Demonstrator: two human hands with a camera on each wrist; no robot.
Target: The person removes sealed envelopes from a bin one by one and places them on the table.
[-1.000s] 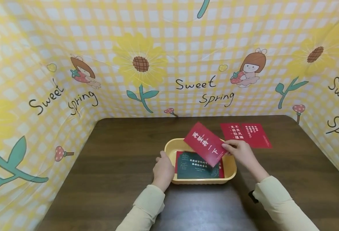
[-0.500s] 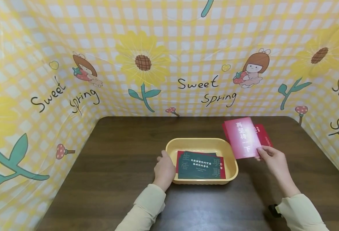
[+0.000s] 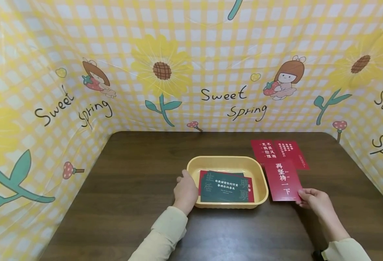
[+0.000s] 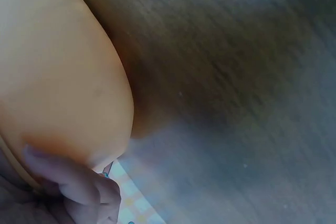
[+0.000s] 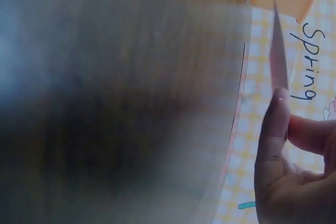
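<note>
My right hand (image 3: 317, 203) pinches a red card (image 3: 281, 185) with white characters by its lower right corner, just right of the yellow plastic tray (image 3: 232, 205). In the right wrist view, thumb and fingers squeeze the card (image 5: 278, 61), seen nearly edge-on. My left hand (image 3: 185, 191) grips the tray's left rim; the left wrist view shows the hand (image 4: 79, 192) curled at the tray wall (image 4: 68, 77). Inside the tray lie dark green cards (image 3: 224, 194) over red ones (image 3: 251, 195). The held card's far edge overlaps a red card on the table, or hides its near part.
Two red cards, one at left (image 3: 260, 148) and one at right (image 3: 294, 154), lie at the back right of the brown wooden table (image 3: 139, 174). A yellow checked cloth (image 3: 191, 65) with flower prints stands round the back and sides.
My right hand has carried the red card from above the tray to the right, then lowered it towards the table and nearer to me. My left hand has stayed at the tray.
</note>
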